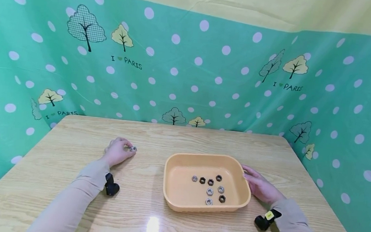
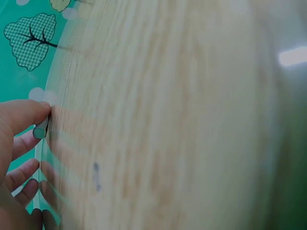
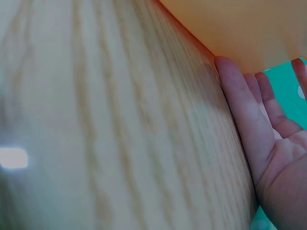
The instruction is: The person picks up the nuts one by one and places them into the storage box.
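My left hand (image 1: pixel 120 152) is over the left part of the table, away from the basin. Between thumb and fingertips it pinches a small silvery metal nut (image 1: pixel 133 148); in the left wrist view the fingers hide most of it. A peach-coloured plastic basin (image 1: pixel 170 183) stands to the right, holding several loose hex nuts, some dark, like the dark nut (image 1: pixel 222 199), others silvery, like the silvery nut (image 1: pixel 209 202). Against the basin's right side rests my right hand (image 1: pixel 262 187). Its fingers are extended and touch the outer wall, as the right wrist view also shows.
The wood-grain table (image 1: pixel 134 207) spreads around the basin and both hands. A green dotted curtain (image 1: pixel 182 79) with tree prints hangs along the back and sides. A black camera (image 1: pixel 111 185) is on the left wrist, another black camera (image 1: pixel 263 222) on the right.
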Available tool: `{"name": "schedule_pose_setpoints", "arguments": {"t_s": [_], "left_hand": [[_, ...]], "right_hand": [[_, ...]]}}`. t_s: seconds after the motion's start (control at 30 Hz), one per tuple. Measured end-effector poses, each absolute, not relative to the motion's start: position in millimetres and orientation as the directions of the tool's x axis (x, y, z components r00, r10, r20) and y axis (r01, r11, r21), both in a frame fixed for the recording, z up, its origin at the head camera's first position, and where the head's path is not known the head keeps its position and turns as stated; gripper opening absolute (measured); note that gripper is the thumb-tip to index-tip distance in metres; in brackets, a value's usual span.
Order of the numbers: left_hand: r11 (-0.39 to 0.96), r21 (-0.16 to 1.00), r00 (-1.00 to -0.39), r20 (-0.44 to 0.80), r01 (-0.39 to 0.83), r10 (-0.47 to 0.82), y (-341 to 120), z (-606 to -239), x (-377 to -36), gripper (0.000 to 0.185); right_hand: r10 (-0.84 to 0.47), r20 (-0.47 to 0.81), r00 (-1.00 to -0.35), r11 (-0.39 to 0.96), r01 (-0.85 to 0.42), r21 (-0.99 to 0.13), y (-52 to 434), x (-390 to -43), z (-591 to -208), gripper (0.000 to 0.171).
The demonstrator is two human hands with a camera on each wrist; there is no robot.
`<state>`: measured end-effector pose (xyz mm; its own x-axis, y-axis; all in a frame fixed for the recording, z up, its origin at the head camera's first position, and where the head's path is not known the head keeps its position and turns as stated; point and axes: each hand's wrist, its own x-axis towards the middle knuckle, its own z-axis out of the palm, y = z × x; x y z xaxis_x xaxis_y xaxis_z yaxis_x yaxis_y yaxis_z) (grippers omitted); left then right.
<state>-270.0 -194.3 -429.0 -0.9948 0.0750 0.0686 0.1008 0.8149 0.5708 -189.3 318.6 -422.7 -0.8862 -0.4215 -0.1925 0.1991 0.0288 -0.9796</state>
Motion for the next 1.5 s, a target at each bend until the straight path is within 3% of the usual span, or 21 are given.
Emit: {"name": "schedule_pose_setpoints", "arguments": {"t_s": [0.23, 0.7, 1.5], "left_hand": [[0.821, 0.539, -0.981, 0.152, 0.187, 0.123, -192, -430, -269, 0.022], [0.801, 0.555, -0.972, 0.182, 0.226, 0.149, -193, -428, -268, 0.018], [0.777, 0.559, -0.956, 0.218, 0.288, 0.198, -186, -408, -264, 0.014]], "right_hand": [[-0.424, -0.191, -0.885, 0.026, 0.198, -0.98, 318, -189, -422, 0.035], [-0.458, -0.164, -0.874, -0.004, 0.186, -0.983, 316, -189, -422, 0.024], [-0.474, -0.173, -0.863, -0.004, 0.198, -0.98, 318, -189, -420, 0.023]]}}
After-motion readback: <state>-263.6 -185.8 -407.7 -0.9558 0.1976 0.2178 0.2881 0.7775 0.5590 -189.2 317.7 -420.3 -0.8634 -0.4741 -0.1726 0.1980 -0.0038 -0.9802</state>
